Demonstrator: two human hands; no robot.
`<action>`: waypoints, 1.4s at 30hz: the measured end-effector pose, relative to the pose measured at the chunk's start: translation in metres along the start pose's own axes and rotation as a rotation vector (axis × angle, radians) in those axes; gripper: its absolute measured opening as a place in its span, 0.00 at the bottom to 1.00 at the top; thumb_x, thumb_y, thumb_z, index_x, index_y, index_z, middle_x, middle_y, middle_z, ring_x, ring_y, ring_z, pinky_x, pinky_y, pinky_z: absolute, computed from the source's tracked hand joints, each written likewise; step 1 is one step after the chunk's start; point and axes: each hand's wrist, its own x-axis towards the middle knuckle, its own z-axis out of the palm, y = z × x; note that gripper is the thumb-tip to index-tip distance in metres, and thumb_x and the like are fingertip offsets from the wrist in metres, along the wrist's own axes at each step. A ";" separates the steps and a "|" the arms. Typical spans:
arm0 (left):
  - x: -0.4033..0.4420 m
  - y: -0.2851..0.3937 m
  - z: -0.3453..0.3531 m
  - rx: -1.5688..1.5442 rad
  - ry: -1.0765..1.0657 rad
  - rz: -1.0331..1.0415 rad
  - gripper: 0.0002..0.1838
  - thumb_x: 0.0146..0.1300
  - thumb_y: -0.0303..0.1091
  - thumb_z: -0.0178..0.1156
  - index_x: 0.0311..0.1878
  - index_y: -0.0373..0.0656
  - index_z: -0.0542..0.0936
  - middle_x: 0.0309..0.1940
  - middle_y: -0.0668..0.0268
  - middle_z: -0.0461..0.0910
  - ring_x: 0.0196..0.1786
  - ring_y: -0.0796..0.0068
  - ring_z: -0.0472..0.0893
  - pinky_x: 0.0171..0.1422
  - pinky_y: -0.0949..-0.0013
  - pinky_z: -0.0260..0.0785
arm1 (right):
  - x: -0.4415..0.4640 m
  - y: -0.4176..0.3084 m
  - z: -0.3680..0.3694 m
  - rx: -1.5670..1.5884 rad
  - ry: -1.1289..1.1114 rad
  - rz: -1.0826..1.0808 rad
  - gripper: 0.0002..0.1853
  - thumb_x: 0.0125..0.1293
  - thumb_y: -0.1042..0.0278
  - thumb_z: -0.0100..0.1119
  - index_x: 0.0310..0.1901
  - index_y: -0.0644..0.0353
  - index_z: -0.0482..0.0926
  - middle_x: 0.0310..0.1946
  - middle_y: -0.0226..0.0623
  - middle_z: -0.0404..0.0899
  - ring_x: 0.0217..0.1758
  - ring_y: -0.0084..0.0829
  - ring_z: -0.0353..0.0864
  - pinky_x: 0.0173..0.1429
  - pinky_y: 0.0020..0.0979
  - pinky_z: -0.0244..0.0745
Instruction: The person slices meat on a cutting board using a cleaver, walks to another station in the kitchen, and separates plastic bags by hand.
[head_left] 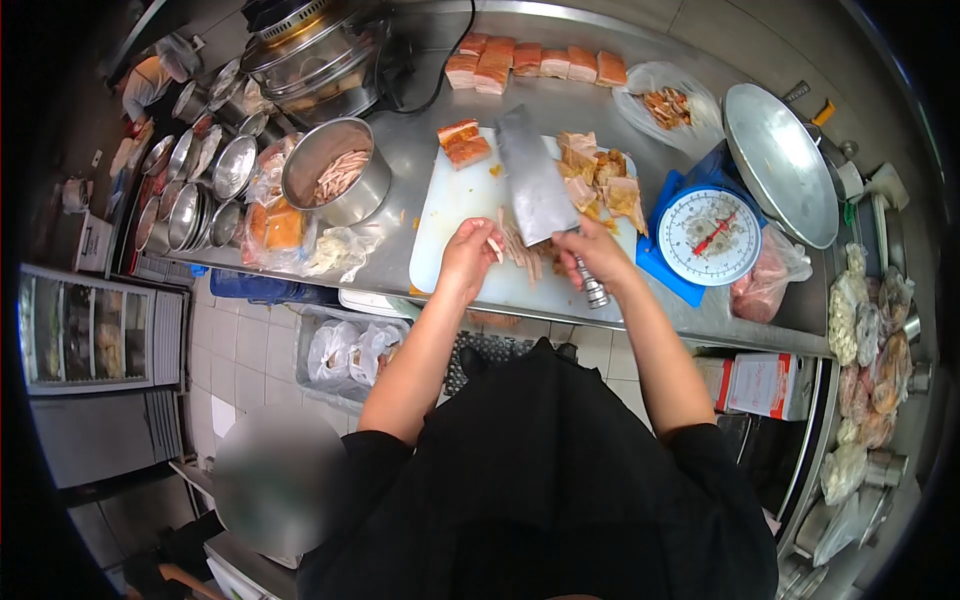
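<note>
Gripping the cleaver (536, 180), right fingers (571, 241) partly hide its handle (597, 291); left fingers (487, 231) pinch a pale strip (495, 250).

The broad grey cleaver (535, 180) slanted away from the right hand (600, 255) gripping its metal handle. Thin meat strips (520, 254) lay loosely between both hands; a pale piece (495, 249), probably meat, poked from the left hand (467, 260).

Commercial kitchen, steel counter (398, 240), stacked metal pans (186, 215)
</note>
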 end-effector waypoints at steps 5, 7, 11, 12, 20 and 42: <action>-0.014 -0.024 0.024 1.522 -0.083 0.761 0.09 0.62 0.34 0.68 0.44 0.46 0.84 0.46 0.63 0.82 0.54 0.57 0.80 0.62 0.51 0.69 | -0.046 -0.017 -0.027 -0.165 0.229 -0.121 0.09 0.72 0.67 0.60 0.48 0.61 0.74 0.19 0.30 0.72 0.12 0.24 0.71 0.16 0.31 0.66; -0.022 -0.031 0.040 1.620 -0.183 0.852 0.11 0.62 0.36 0.68 0.45 0.46 0.85 0.50 0.63 0.81 0.58 0.59 0.78 0.66 0.48 0.65 | -0.063 -0.015 -0.028 -0.146 0.241 -0.115 0.08 0.73 0.66 0.60 0.46 0.60 0.73 0.19 0.30 0.72 0.12 0.25 0.71 0.16 0.31 0.67; -0.013 -0.040 0.038 1.754 -0.211 1.043 0.13 0.61 0.41 0.69 0.46 0.47 0.84 0.55 0.64 0.80 0.63 0.63 0.77 0.71 0.46 0.62 | -0.088 0.002 -0.030 -0.134 0.266 -0.108 0.09 0.73 0.66 0.60 0.47 0.60 0.73 0.19 0.29 0.72 0.12 0.25 0.70 0.16 0.30 0.66; -0.013 -0.038 0.036 1.759 -0.175 1.084 0.13 0.60 0.40 0.68 0.45 0.47 0.84 0.53 0.64 0.80 0.62 0.63 0.77 0.71 0.49 0.62 | -0.094 0.006 -0.030 -0.137 0.269 -0.096 0.09 0.73 0.66 0.59 0.48 0.60 0.73 0.19 0.29 0.72 0.12 0.25 0.70 0.16 0.30 0.66; -0.014 0.001 -0.008 1.780 -0.163 0.939 0.14 0.54 0.30 0.69 0.45 0.46 0.80 0.49 0.63 0.80 0.59 0.61 0.78 0.68 0.54 0.63 | -0.115 0.047 -0.021 -0.171 0.106 0.111 0.12 0.74 0.67 0.60 0.53 0.62 0.75 0.19 0.28 0.71 0.13 0.24 0.70 0.17 0.29 0.66; -0.007 -0.019 -0.006 1.269 0.254 0.760 0.19 0.71 0.35 0.63 0.60 0.35 0.80 0.67 0.49 0.76 0.69 0.47 0.75 0.73 0.54 0.69 | -0.092 0.085 0.008 -0.268 0.052 0.248 0.14 0.76 0.64 0.59 0.55 0.65 0.75 0.19 0.33 0.74 0.14 0.27 0.74 0.20 0.32 0.70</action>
